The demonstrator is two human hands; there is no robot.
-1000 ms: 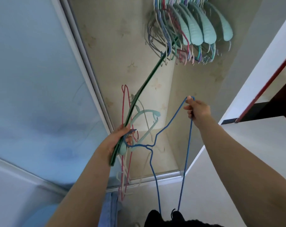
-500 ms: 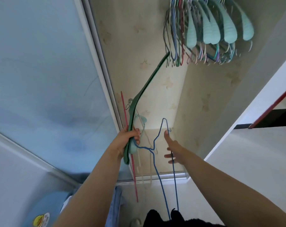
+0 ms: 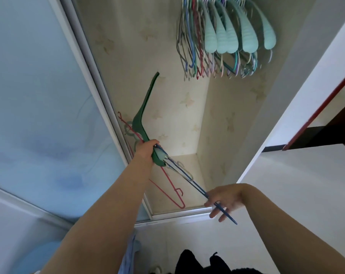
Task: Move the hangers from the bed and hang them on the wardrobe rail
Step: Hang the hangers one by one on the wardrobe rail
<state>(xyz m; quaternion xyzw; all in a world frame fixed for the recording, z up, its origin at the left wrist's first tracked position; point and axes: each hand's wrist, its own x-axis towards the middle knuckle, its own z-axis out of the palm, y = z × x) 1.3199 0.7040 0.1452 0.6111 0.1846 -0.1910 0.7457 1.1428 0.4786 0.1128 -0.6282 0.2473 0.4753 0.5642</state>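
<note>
Change since half a second ago: right hand (image 3: 225, 200) has dropped from mid-frame to the lower right, and the blue hanger (image 3: 189, 179) now lies as a slanted line between the two hands instead of standing upright.

Right hand: fingers loosely spread, the blue hanger's lower end passing between them; whether they pinch it cannot be told.

Left hand (image 3: 146, 153): fingers curled round a bundle of hangers, grasping it. The bundle holds the green hanger (image 3: 143, 117), its long arm pointing up into the wardrobe; a pale mint hanger (image 3: 160, 155) just under the thumb; the upper end of the blue hanger; and a red hanger (image 3: 170, 191) hanging below the hand.

Wardrobe (image 3: 167, 56): open, lined in cream patterned paper. A dense row of hung hangers (image 3: 227, 36), mint padded and thin coloured wire, sits at the top, well apart from the held bundle.

Sliding door (image 3: 39, 95): pale blue, left of the opening.
</note>
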